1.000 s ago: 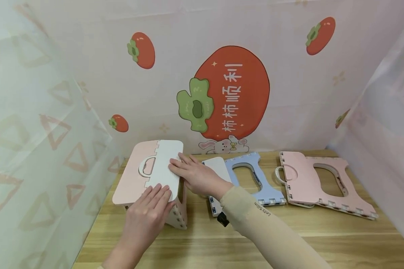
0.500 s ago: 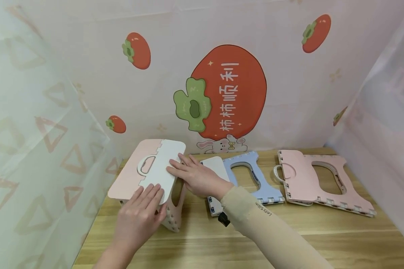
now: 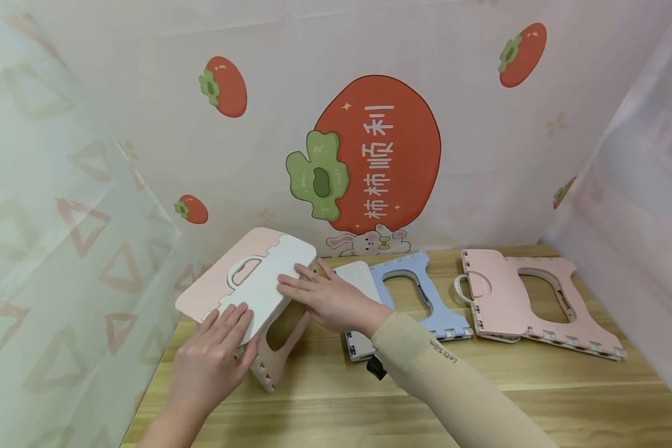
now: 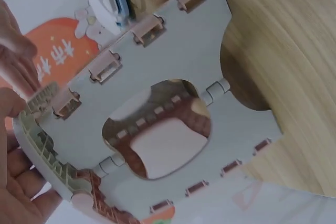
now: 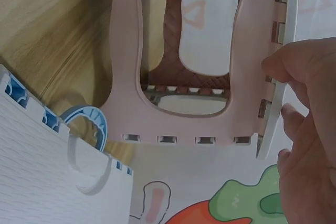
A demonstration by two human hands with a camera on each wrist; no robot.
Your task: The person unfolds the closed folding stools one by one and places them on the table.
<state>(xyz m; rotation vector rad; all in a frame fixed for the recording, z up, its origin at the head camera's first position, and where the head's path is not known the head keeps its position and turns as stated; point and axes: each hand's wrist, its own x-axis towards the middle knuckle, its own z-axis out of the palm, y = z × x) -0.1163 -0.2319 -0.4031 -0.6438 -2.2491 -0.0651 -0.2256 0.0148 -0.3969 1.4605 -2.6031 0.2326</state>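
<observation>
A folding stool with a half pink, half white top (image 3: 269, 280) stands unfolded at the left of the table in the head view. Its top slants a little, and a small carry handle (image 3: 245, 272) lies in the middle. My left hand (image 3: 207, 367) holds the near edge of the white half, fingers over the top and thumb at the rim. On the right side, my right hand (image 3: 336, 298) lays its fingers on the white half. In the right wrist view its thumb (image 5: 278, 66) presses below the rim by the pink leg panel (image 5: 126, 51).
Right of the stool, a folded blue and white stool (image 3: 439, 320) lies flat, partly behind my right wrist. Farther right lies a folded pink stool (image 3: 501, 292). A printed cloth wall (image 3: 470, 186) stands behind the wooden table (image 3: 369, 404), with cloth on both sides.
The stool has turned clockwise as seen from above, its top now slanting more. My left hand has moved left with its near edge; the right hand has stayed nearly in place.
</observation>
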